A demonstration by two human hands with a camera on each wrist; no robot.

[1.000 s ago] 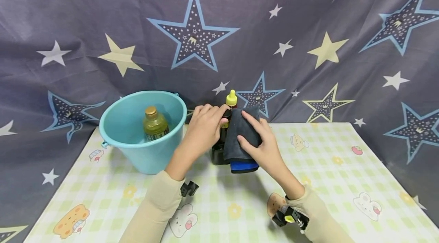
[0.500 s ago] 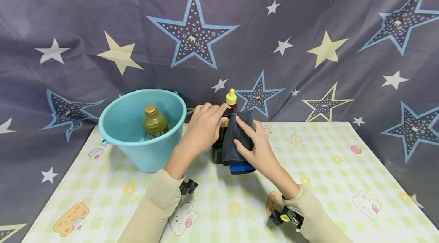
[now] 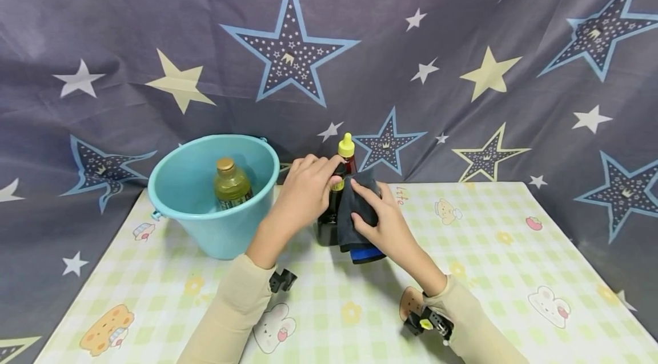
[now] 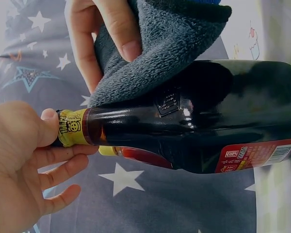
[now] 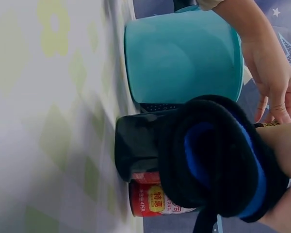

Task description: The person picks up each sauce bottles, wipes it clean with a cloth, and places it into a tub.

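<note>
A dark sauce bottle (image 4: 203, 116) with a yellow neck band and a red label stands upright on the table. My left hand (image 3: 304, 190) pinches its capped neck between thumb and fingers. My right hand (image 3: 382, 221) grips a folded cloth (image 3: 356, 215), dark grey outside and blue inside, and holds it against the bottle's right side. In the right wrist view the cloth's rolled end (image 5: 208, 160) overlaps the bottle. Close behind stands a second bottle with a pointed yellow cap (image 3: 346, 146); its lower part is mostly hidden in the head view.
Left of the hands stands a light blue bucket (image 3: 226, 235). Inside it leans a green bottle (image 3: 232, 184) with a gold cap. A checked cloth with cartoon prints covers the table (image 3: 493, 272), and a starry curtain (image 3: 411, 67) hangs behind its far edge.
My right hand has shifted slightly left and down with the cloth, and the cloth now looks narrower. The left hand stays on the bottle's neck.
</note>
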